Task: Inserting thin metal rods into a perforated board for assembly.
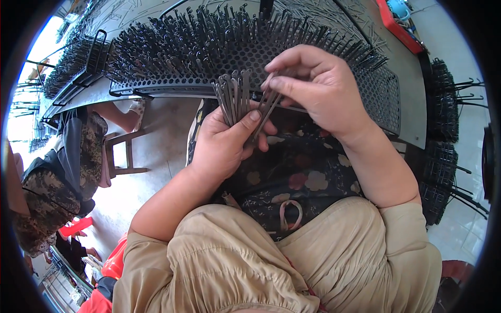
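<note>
My left hand (227, 143) grips a fanned bundle of thin grey metal strips (235, 94), thumb pressed across them. My right hand (318, 86) pinches the top of one or two strips (269, 101) at the right side of the bundle, fingertips closed on them. Both hands hover over my lap, just in front of a black perforated rack (271, 52) bristling with several upright dark metal pieces stuck in its holes.
More loaded perforated racks stand at the far left (78, 62) and stacked at the right (443, 120). A person in camouflage clothing (57, 177) sits at the left beside a small wooden stool (125, 151). A red tray (399, 26) lies at the upper right.
</note>
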Demonstrator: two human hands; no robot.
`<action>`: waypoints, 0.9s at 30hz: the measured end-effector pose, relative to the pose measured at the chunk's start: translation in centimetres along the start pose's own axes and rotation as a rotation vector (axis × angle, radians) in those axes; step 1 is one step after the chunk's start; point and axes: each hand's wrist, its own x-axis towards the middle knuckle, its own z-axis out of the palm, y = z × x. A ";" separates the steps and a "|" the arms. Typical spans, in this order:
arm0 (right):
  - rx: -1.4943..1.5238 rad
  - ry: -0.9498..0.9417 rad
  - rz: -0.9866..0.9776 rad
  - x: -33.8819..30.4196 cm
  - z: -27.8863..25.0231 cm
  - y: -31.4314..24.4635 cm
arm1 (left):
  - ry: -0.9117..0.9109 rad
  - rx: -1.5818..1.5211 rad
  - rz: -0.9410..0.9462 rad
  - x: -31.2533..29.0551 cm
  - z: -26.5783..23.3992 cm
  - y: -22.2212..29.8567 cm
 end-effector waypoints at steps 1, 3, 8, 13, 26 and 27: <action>0.002 0.043 -0.019 0.1 -0.3 -0.3 | 0.007 0.024 0.000 0.1 0.0 0.0; 0.045 0.113 -0.089 0.5 -1.7 -0.5 | 0.008 0.049 -0.006 0.2 0.0 0.0; -0.018 0.380 -0.248 2.0 -4.0 -1.7 | 0.053 0.175 -0.030 0.5 -0.1 -0.2; -0.184 0.516 -0.491 2.7 -4.3 -0.9 | 0.086 0.145 -0.054 0.8 -0.2 -0.3; 0.195 0.151 -0.645 2.6 -4.1 -1.5 | 0.057 0.013 0.001 0.5 -0.6 -0.4; -0.076 0.300 -0.268 1.1 -3.8 -2.9 | 0.058 0.014 0.000 0.5 -0.5 -0.4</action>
